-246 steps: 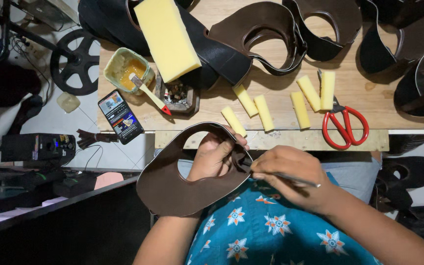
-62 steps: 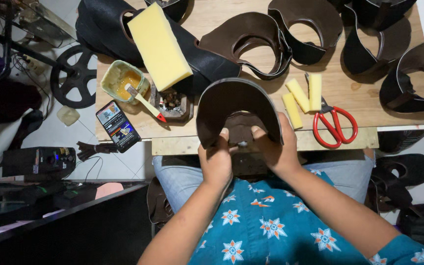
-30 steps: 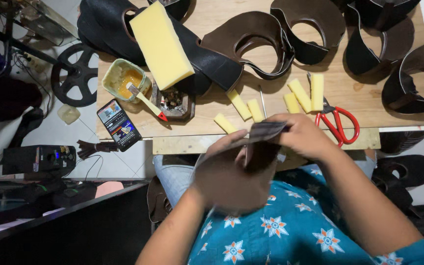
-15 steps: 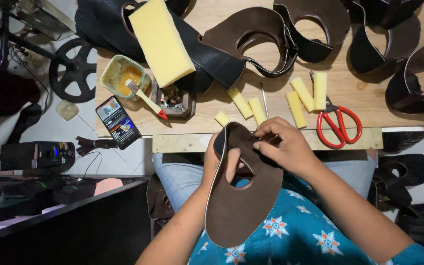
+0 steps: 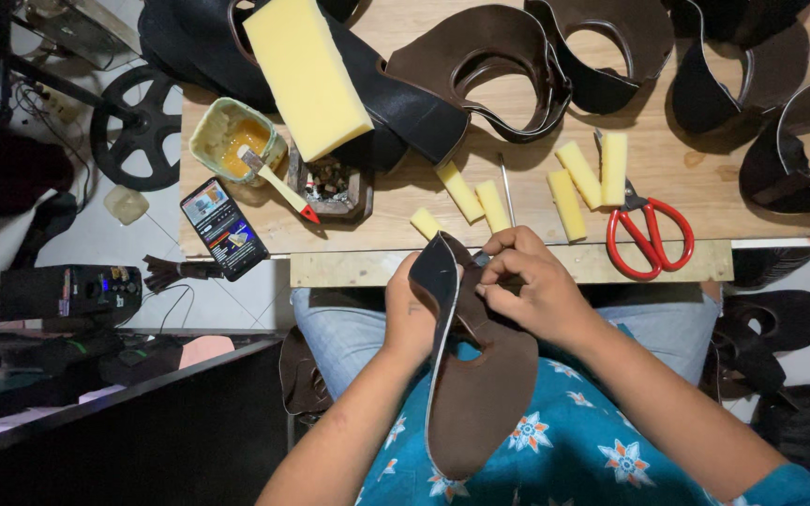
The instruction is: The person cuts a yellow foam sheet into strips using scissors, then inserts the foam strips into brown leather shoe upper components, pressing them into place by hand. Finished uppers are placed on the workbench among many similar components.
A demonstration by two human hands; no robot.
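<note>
— Where do our fingers (image 5: 503, 281) sit on the piece?

— The right hand (image 5: 532, 290) has its fingers curled shut, pinching the top of the brown leather piece (image 5: 480, 394) near its tip. From those fingers the leather runs toward six o'clock, down over our lap; its long axis goes from twelve to six, with the tip just short of the surface (image 5: 517, 262) edge. It is turned nearly edge-on at the top, pale rim facing nine o'clock.

— And the other hand?

— The left hand (image 5: 410, 314) is at nine o'clock of the piece, closed around its left edge, thumb hidden behind the leather. We cannot tell how tightly it grips. Both hands touch the piece; the right is the one nearer the tip.

— Pose of the arms?

— Both forearms come up from the bottom of the view, converging toward twelve o'clock — the left from about seven, the right from about four. The right wrist is bent inward, knuckles up.

— What lies beyond?

— At twelve o'clock on the surface, small yellow foam strips (image 5: 466, 192); at two o'clock, red-handled scissors (image 5: 649, 230). At ten o'clock, a glue pot (image 5: 232, 141) with a brush, and a phone (image 5: 224, 228). Farther off — a large yellow foam block (image 5: 307, 75) and more dark leather cutouts (image 5: 480, 70).
</note>
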